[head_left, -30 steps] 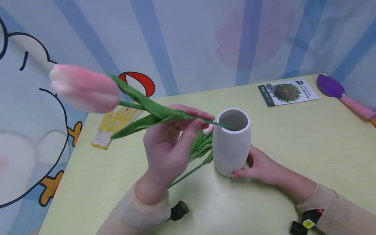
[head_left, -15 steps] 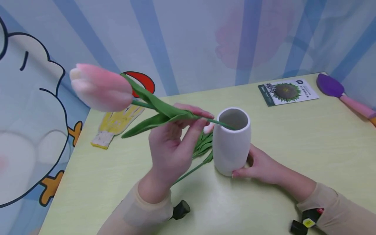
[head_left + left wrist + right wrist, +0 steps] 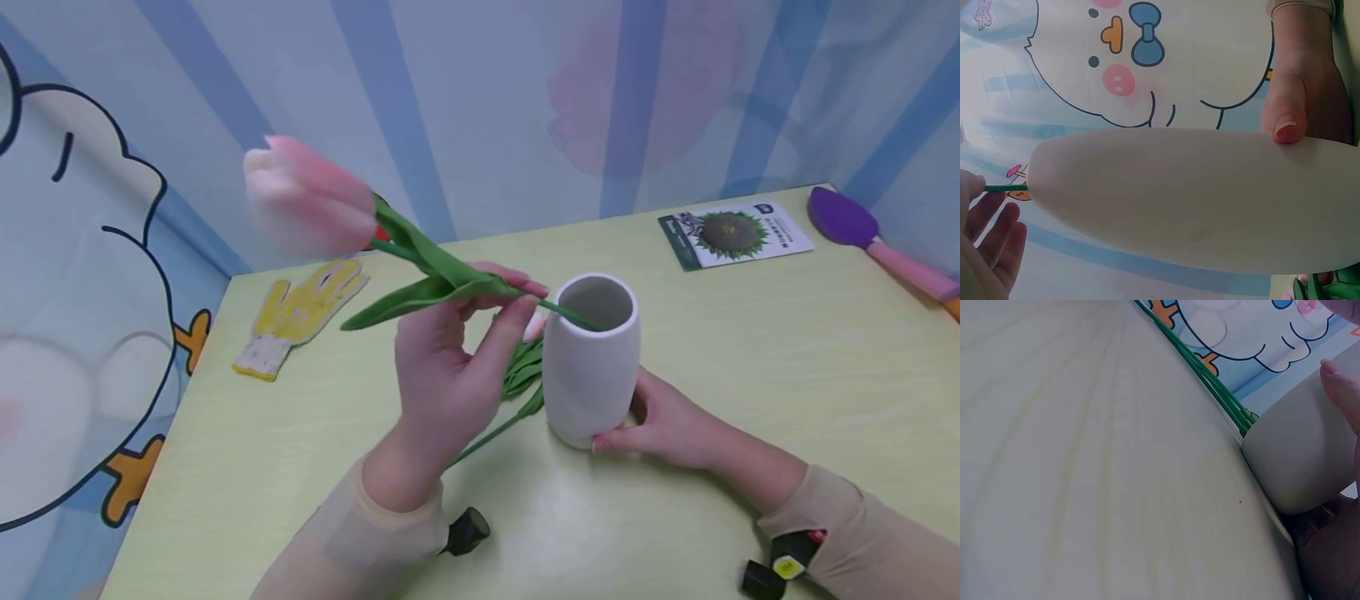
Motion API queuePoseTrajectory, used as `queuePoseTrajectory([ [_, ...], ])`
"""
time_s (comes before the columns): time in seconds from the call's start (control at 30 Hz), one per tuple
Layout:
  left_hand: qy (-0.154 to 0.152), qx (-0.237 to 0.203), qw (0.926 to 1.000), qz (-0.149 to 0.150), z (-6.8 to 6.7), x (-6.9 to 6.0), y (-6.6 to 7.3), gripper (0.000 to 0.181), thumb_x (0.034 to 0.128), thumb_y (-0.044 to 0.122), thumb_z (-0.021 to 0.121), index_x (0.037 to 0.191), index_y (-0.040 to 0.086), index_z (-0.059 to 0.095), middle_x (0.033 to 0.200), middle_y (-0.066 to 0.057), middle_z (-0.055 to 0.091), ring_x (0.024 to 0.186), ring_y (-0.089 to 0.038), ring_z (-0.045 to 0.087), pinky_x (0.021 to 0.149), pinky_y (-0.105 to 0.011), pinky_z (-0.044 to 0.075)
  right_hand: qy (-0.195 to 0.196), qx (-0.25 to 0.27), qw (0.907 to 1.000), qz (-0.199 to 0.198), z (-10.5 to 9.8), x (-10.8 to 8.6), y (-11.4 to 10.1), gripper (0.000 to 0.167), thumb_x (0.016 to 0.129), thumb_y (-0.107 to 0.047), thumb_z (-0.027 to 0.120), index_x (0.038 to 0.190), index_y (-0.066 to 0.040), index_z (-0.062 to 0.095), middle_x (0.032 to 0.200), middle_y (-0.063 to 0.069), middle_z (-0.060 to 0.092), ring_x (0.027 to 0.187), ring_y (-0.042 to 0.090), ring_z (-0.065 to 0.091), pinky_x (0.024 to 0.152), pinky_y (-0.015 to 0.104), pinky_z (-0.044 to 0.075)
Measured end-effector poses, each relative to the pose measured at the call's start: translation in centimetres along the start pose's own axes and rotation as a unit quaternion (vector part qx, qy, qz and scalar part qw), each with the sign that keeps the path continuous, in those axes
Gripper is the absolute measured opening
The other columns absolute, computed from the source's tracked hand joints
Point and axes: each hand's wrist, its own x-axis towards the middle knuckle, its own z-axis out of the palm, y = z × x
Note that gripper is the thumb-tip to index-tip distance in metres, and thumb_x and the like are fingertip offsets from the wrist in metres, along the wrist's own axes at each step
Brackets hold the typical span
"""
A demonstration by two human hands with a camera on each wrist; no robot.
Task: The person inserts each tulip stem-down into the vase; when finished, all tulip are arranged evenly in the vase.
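Note:
In the head view a pink tulip point(image 3: 315, 200) with green leaves slants above the table, its bloom up to the left. My left hand point(image 3: 450, 367) pinches its stem between thumb and fingers. The stem's lower end reaches over the rim into the mouth of a white vase point(image 3: 592, 375), which stands upright. Low on the vase's right side, my right hand point(image 3: 675, 425) grips it, thumb in front. The left wrist view shows the green stem point(image 3: 1007, 187) entering the vase's mouth. Behind the vase lie more tulips, their green leaves point(image 3: 525, 367) partly hidden by it and my left hand.
A yellow and white glove point(image 3: 300, 312) lies at the table's back left. Toward the back right are a seed packet point(image 3: 731, 236) with a sunflower picture and a purple trowel point(image 3: 843, 218) with a pink handle. A printed backdrop point(image 3: 502, 108) rises behind the table.
My left hand has moved right and slightly up, bringing the tulip's bloom right and up; its stem slants more steeply into the vase. My right hand and the vase have stayed in place.

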Motion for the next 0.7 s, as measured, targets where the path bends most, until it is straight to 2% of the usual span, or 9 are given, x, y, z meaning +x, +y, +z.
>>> queuePoseTrajectory([
  [0.27,-0.021,0.024,0.9993,0.02,0.34,0.13,-0.17,0.012,0.0885,-0.009,0.072,0.1,-0.007,0.068,0.094,-0.018,0.075,0.079,-0.02,0.067,0.07,-0.029,0.052,-0.004,0.005,1.0,-0.001,-0.05,-0.03,0.0,0.087,0.084,-0.016,0.086,0.155,-0.023,0.035,0.152,0.005,0.048,0.137,0.034,0.049,0.113,0.062,0.038],
  [0.5,-0.04,0.035,0.9983,0.024,0.59,0.13,-0.58,0.016,0.086,-0.007,0.077,0.1,-0.006,0.071,0.094,-0.016,0.076,0.091,-0.023,0.072,0.086,-0.036,0.058,-0.002,0.006,1.0,0.002,-0.1,-0.05,-0.01,0.089,0.084,-0.016,0.087,0.155,-0.022,0.034,0.152,0.006,0.048,0.137,0.034,0.049,0.113,0.059,0.039],
  [0.7,-0.051,0.041,0.9977,0.018,0.72,-0.05,-0.81,0.016,0.0858,-0.004,0.079,0.1,-0.003,0.072,0.097,-0.015,0.075,0.095,-0.022,0.07,0.088,-0.036,0.057,-0.004,0.008,1.0,0.001,-0.09,-0.03,0.1,0.089,0.084,-0.016,0.087,0.155,-0.022,0.034,0.152,0.006,0.047,0.137,0.035,0.049,0.113,0.06,0.039],
])
